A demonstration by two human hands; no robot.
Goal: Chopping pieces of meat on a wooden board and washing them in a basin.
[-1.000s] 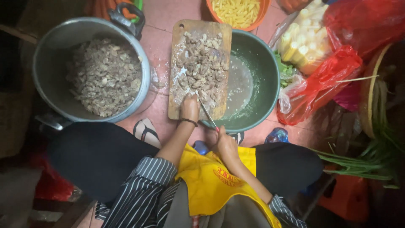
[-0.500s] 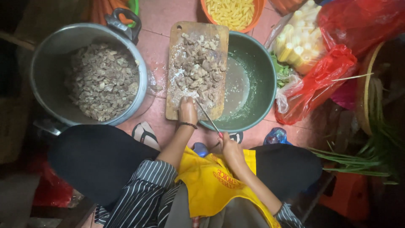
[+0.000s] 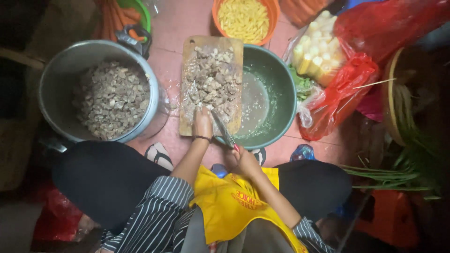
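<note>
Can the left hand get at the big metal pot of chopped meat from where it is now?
Probably yes. The left hand rests on the cutting board, and the metal pot stands open right beside it, nothing between them.

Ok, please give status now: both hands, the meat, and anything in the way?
Left hand on meat pieces, cutting board. Right hand grips knife. Green basin under board.

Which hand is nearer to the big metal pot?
Left. The left hand rests on the cutting board beside the pot; the right hand holds the knife farther away.
</note>
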